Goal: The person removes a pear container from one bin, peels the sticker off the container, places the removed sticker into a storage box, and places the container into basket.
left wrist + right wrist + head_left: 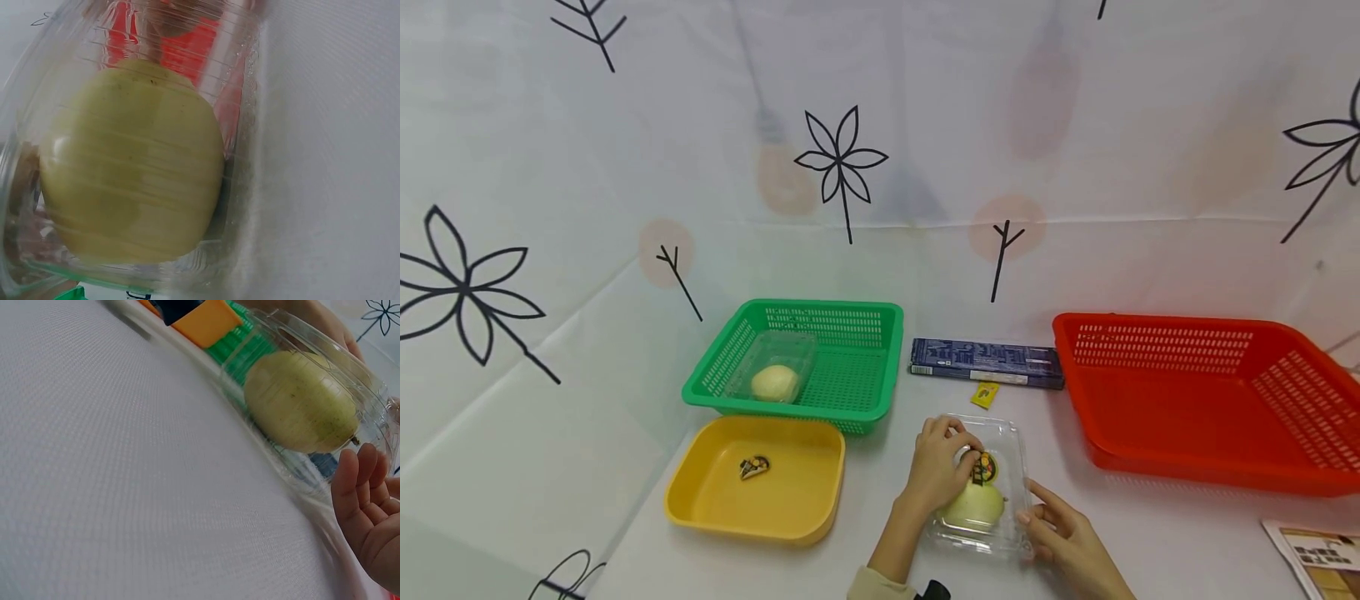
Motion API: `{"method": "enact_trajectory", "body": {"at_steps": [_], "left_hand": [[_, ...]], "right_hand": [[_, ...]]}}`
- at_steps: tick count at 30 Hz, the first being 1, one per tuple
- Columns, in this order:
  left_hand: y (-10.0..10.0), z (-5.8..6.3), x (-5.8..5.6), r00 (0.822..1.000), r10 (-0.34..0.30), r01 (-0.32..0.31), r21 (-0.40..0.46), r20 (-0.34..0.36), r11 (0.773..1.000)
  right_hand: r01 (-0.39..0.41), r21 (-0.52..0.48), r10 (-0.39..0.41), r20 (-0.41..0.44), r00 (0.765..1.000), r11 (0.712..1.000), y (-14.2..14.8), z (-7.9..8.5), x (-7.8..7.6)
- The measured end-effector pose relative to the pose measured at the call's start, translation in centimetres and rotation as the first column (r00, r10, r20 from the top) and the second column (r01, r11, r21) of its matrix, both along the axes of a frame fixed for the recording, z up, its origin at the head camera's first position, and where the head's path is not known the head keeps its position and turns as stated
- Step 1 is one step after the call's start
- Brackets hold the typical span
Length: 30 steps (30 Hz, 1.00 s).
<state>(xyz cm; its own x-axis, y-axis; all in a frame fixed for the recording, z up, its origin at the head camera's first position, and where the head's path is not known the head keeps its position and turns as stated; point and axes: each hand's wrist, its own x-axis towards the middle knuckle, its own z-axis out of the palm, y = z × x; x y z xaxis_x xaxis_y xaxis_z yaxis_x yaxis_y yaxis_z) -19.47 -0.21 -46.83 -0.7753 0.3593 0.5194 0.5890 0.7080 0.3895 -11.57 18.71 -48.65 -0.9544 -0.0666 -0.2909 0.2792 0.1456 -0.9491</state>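
A clear plastic clamshell box [1011,442] lies on the white table with a pale green, smooth fruit [973,507] inside. The fruit has a short brown stem, plain in the right wrist view. On the lid is a round, dark, colourful sticker [985,468]. My left hand [936,467] rests on the lid from the left, its bent fingers touching the sticker's edge. From the right, my right hand [1067,533] touches the box's side with its fingertips. In the right wrist view the fingers [350,494] look loosely bent beside the box wall.
A green basket [891,358] holds another clear box with a pale fruit. Before it stands a yellow tray [805,508] with stickers. Behind the box lie a dark blue carton [985,361] and a small yellow packet [984,395]. To the right are a red basket [1180,417] and a printed sheet [1318,554].
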Motion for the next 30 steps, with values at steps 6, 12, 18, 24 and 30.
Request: {"method": "enact_trajectory", "body": {"at_steps": [6, 12, 18, 24, 30], "left_hand": [[0.04, 0.19, 0.07, 1.0, 0.006, -0.006, -0.01, -0.001, 1.0], [-0.02, 0.02, 0.09, 1.0, 0.003, -0.003, 0.019, -0.004, 1.0], [-0.04, -0.29, -0.08, 1.0, -0.005, 0.006, 0.062, -0.021, 0.998], [0.19, -0.42, -0.12, 1.0, -0.004, 0.004, 0.146, 0.003, 0.989], [0.34, -0.34, -0.23, 1.0, 0.005, -0.009, 0.15, 0.026, 0.989]], "right_hand": [[-0.026, -0.009, 0.026, -0.006, 1.0, 1.0, 0.08, -0.06, -0.03], [-0.027, -0.026, 0.027, -0.002, 1.0, 0.999, 0.12, -0.13, -0.05], [-0.015, -0.004, 0.015, 0.016, 1.0, 1.0, 0.1, -0.17, -0.09], [-0.003, 0.012, 0.003, 0.039, 0.999, 1.0, 0.08, 0.05, -0.09], [-0.05, 0.026, 0.053, -0.131, 0.99, 0.998, 0.4, 0.22, -0.43]]}}
